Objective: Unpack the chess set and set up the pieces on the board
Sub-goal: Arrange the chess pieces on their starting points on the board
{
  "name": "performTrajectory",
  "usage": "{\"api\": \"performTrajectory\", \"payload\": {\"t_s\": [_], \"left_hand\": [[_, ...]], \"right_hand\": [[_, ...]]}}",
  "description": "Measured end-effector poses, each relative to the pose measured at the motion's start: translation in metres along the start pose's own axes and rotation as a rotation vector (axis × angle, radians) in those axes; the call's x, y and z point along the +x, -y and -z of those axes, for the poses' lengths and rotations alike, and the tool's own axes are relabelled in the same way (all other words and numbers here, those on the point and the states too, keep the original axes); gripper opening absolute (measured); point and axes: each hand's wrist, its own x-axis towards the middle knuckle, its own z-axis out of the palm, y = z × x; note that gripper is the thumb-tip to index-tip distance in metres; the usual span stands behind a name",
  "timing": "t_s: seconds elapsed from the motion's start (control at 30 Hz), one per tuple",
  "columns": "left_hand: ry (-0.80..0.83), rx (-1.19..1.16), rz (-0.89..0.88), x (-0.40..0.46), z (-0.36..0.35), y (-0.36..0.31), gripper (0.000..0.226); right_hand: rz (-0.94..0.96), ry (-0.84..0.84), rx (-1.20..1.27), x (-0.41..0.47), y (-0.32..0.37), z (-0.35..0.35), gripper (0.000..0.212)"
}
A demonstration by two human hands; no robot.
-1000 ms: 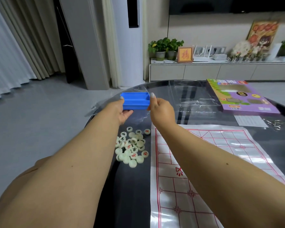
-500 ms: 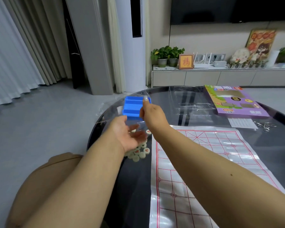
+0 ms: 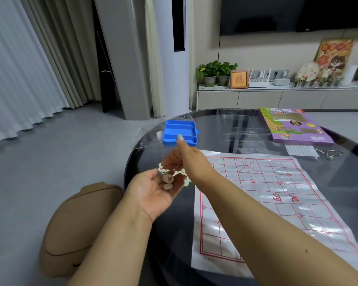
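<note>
Pieces [image 3: 168, 178] are out of the tray, so we're at the bit between unpacking and setup. Left hand [image 3: 153, 191], lower middle of the frame, is palm up and loosely cupped with a couple of discs lying in it; the rest sit in a pile just behind it on the table [image 3: 339, 178]. Right hand [image 3: 189, 154] reaches toward the empty blue tray [image 3: 180, 133] at centre, thumb touching its near edge; can't tell if it's actually gripping. Board [image 3: 277, 199] lies bare to the right. Next up, I'd guess: start putting discs on the grid.
</note>
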Motion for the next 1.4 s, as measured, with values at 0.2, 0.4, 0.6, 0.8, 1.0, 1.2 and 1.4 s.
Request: {"api": "performTrajectory", "payload": {"t_s": [0.2,0.4,0.6,0.8,1.0,1.2,1.4], "left_hand": [[0.058,0.116,-0.084,0.001,0.015,0.006,0.027],[0.059,0.308,-0.167,0.001,0.023,0.008,0.024],[0.069,0.379,-0.142,0.004,0.031,0.009,0.028],[0.006,0.451,-0.140,0.006,0.039,0.002,0.023],[-0.197,0.794,-0.242,0.015,0.045,0.001,0.012],[-0.207,0.866,-0.234,0.016,0.046,0.001,0.013],[-0.130,0.683,-0.081,0.012,0.041,-0.001,0.012]], "right_hand": [[-0.053,0.054,-0.231,-0.012,-0.017,0.001,0.021],[0.010,0.045,-0.400,-0.016,-0.030,-0.007,0.009],[-0.056,0.097,-0.384,-0.017,-0.034,-0.010,0.009],[-0.164,0.035,-0.372,-0.013,-0.038,0.001,0.014],[-0.175,0.095,-0.775,-0.012,-0.043,-0.002,0.016],[0.022,-0.012,-0.744,-0.013,-0.039,-0.003,0.025],[0.254,0.082,-0.688,-0.017,-0.035,-0.010,0.025]]}}
